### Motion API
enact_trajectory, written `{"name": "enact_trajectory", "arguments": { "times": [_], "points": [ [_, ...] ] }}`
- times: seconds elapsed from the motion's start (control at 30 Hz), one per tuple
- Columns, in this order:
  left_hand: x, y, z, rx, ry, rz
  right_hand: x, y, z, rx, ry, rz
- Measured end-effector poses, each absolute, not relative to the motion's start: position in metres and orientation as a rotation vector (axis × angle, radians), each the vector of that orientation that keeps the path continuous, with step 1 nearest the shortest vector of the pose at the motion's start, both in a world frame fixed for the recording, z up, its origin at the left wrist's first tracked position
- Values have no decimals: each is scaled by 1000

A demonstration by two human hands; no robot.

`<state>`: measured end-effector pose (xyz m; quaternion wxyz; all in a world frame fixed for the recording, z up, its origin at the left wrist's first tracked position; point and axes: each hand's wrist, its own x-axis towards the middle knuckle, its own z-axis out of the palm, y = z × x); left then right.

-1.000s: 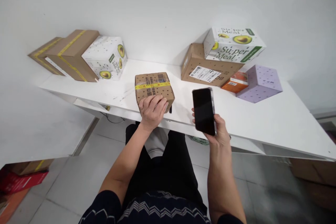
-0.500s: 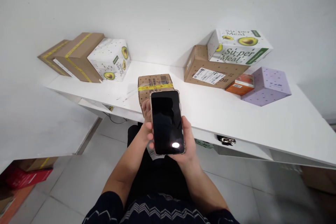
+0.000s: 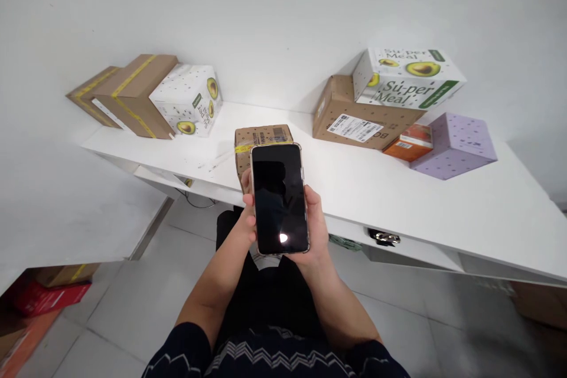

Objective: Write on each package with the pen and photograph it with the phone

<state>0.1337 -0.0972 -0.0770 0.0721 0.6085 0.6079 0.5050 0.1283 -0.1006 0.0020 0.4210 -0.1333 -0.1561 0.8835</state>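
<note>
My right hand (image 3: pixel 315 227) is wrapped around a smartphone (image 3: pixel 280 201) in a clear case, its fingertips curling round the left edge. The phone's dark screen faces me and carries a bright reflection. Behind it stands a small printed cardboard box (image 3: pixel 243 160) with yellow tape, at the table's front edge. My left hand (image 3: pixel 246 180) reaches past the phone's left side and grips the box's near left part; most of its fingers are hidden by the phone.
On the white table (image 3: pixel 354 183), taped brown boxes (image 3: pixel 133 91) and a white avocado-print box (image 3: pixel 188 100) stand left. At right are a labelled carton (image 3: pixel 330 107), a Su-per Meal box (image 3: pixel 410 80) on it, an orange box (image 3: pixel 405 144) and a lilac box (image 3: pixel 463 142). Open shelves run below.
The phone has risen slightly and shifted a little left, covering more of the small cardboard box and my left hand. The reflection on its screen has slid left.
</note>
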Motion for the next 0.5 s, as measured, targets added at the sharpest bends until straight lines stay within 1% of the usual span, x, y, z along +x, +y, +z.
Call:
{"name": "enact_trajectory", "arguments": {
  "times": [0.07, 0.17, 0.23, 0.27, 0.33, 0.4, 0.43, 0.5],
  "points": [
    [131, -96, -69, 1894, 1970, 1371, 128, -99, 4, -313, -396, 2217],
    [125, -95, -62, 2006, 2229, 1000, 126, -98, 3, -287, -409, 2218],
    [127, -94, -61, 2072, 2316, 796, 126, -97, 2, -275, -413, 2223],
    [130, -93, -61, 2093, 2322, 760, 126, -97, 2, -272, -410, 2223],
    [136, -92, -62, 2120, 2216, 844, 126, -97, 2, -271, -401, 2222],
    [135, -93, -63, 2006, 2000, 1128, 126, -97, 3, -265, -395, 2215],
    [131, -94, -63, 1891, 1814, 1298, 126, -96, 3, -262, -393, 2214],
    [116, -98, -63, 1610, 1427, 1519, 125, -96, 2, -263, -392, 2208]
  ]
}}
